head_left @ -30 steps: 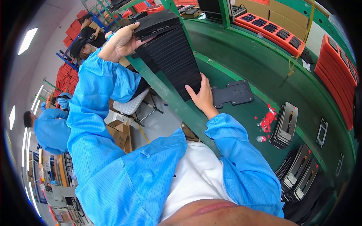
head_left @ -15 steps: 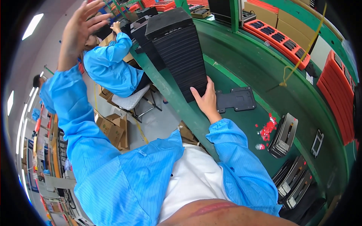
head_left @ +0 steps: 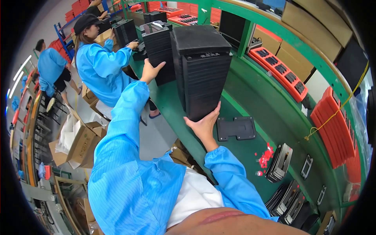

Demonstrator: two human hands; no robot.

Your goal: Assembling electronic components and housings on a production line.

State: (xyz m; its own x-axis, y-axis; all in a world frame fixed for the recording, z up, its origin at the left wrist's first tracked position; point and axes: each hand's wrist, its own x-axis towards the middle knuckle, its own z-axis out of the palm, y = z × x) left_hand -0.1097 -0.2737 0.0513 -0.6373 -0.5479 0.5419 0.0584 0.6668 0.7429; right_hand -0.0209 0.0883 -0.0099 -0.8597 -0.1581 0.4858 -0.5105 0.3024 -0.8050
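A tall stack of thin black plates [head_left: 205, 74], topped by a plain black block, stands on the green bench in front of me. My right hand [head_left: 204, 127] lies against its lower near end, thumb and fingers spread toward the two sides. Further left, my left hand [head_left: 150, 71] reaches out with thumb and fingers apart, at the near side of a second black stack [head_left: 158, 49]; whether it presses on that stack I cannot tell. To the right of my right hand, a single black notched plate [head_left: 236, 128] lies flat on the bench.
Small red pieces [head_left: 266, 156] are scattered nearer me, beside dark flat panels [head_left: 279, 162] in a pile. An orange tray [head_left: 278, 70] with black parts sits along the green shelf's back. A co-worker in blue [head_left: 100, 66] works at left; an open carton [head_left: 76, 141] stands on the floor.
My left hand has come down from the raised upper left to the second stack. The view has shifted; my right hand stays at the tall stack's lower end.
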